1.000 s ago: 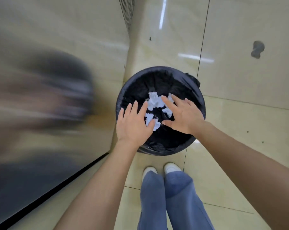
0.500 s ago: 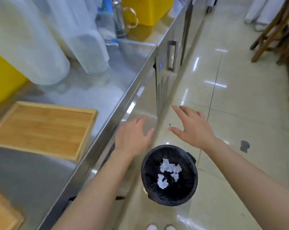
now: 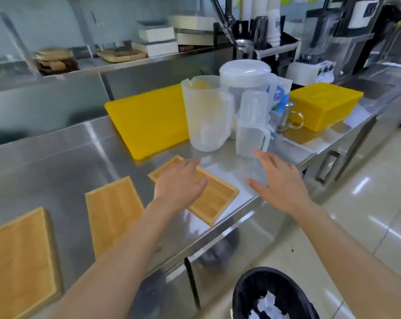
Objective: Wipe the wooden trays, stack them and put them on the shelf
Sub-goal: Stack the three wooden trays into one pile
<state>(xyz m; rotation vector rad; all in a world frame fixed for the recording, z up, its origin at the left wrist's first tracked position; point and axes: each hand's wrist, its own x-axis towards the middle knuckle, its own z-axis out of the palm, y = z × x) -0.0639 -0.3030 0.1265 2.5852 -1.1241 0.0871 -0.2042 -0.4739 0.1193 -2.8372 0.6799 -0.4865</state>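
Honey-brown wooden trays (image 3: 214,196), yellow cutting board (image 3: 149,120), black bin (image 3: 273,293).

Bright, motion-blurred, edges bowed; glare streaks the steel counter (image 3: 63,157).

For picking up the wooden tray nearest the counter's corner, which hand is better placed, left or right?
The left hand, probably. It hovers open directly over that tray, fingers spread. The right hand, also open and empty, is beside the tray over bare counter, near the clear pitcher.

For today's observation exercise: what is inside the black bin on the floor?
The black bin holds crumpled white paper on a black liner. The frame edge cuts off its lower part, so anything deeper stays unseen.
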